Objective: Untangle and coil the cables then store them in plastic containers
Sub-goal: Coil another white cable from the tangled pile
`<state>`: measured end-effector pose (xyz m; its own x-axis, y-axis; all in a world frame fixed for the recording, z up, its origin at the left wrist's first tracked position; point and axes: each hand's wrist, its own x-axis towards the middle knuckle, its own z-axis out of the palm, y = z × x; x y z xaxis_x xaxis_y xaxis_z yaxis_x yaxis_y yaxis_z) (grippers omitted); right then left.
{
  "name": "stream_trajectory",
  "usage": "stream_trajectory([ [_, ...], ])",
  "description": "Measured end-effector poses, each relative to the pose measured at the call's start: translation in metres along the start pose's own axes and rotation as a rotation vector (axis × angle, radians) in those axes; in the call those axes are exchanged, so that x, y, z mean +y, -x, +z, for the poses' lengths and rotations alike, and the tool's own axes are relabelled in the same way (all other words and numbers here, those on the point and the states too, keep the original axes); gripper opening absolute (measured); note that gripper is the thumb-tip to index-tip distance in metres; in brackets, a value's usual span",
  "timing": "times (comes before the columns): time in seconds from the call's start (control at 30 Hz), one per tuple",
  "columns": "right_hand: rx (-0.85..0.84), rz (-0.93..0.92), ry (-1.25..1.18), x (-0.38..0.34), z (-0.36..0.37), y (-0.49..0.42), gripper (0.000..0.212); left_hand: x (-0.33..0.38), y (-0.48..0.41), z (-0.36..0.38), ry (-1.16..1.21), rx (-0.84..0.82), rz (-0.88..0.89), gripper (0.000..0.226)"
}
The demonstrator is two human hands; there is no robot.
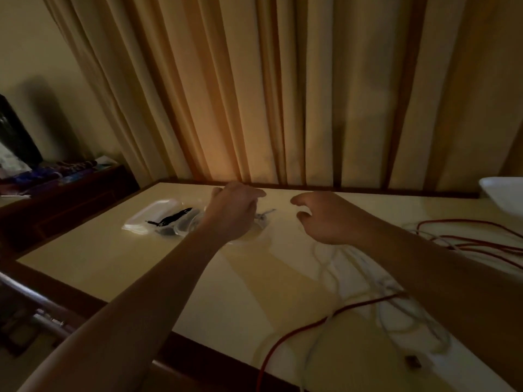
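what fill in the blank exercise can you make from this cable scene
The small cable at the leftmost container is ____. The long cable crossing the white cables on the table is ____. The hand closest to that container is the ____ one.
Missing: black; red; left.

Dim warm light, motion blur, wide-angle distortion
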<state>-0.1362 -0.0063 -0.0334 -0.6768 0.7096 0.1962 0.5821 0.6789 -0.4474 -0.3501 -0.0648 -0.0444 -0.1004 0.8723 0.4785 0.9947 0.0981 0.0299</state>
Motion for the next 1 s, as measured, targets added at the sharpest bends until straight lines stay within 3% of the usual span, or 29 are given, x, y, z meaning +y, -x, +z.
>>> stream_trajectory([
  [0.07,0.050,0.020,0.053,0.017,-0.021,0.013,0.039,0.029,0.009,-0.008,0.146,0.122,0.116,0.030],
  [0.13,0.082,0.075,0.101,0.036,-0.044,0.033,0.028,0.065,0.020,-0.013,0.276,0.127,0.186,0.024],
  [0.23,-0.002,0.142,0.155,0.062,-0.062,0.066,0.020,0.116,0.026,-0.012,0.383,-0.049,0.145,0.024],
  [0.3,-0.091,0.185,0.185,0.075,-0.060,0.084,0.021,0.140,0.020,-0.002,0.343,-0.208,0.088,0.037],
  [0.37,-0.130,0.213,0.158,0.085,-0.051,0.091,0.026,0.156,0.013,0.008,0.314,-0.355,0.045,0.048],
  [0.47,-0.070,0.235,0.077,0.097,-0.040,0.092,0.042,0.175,0.009,0.020,0.261,-0.453,0.057,0.041],
  [0.53,-0.050,0.228,0.112,0.099,-0.031,0.086,0.047,0.179,0.007,0.025,0.247,-0.440,0.050,0.036],
  [0.67,-0.016,0.203,0.137,0.101,-0.015,0.070,0.029,0.171,0.001,0.026,0.434,-0.450,-0.123,0.036],
  [0.77,0.073,0.203,0.118,0.104,-0.017,0.069,0.017,0.167,0.003,0.025,0.553,-0.437,-0.154,0.031],
  [0.87,0.289,0.172,-0.065,0.108,-0.045,0.081,0.010,0.165,0.004,0.022,0.656,-0.322,-0.121,0.021],
  [1.0,0.412,0.160,-0.318,0.106,-0.089,0.101,0.005,0.174,-0.005,0.006,0.907,-0.295,-0.137,0.019],
])
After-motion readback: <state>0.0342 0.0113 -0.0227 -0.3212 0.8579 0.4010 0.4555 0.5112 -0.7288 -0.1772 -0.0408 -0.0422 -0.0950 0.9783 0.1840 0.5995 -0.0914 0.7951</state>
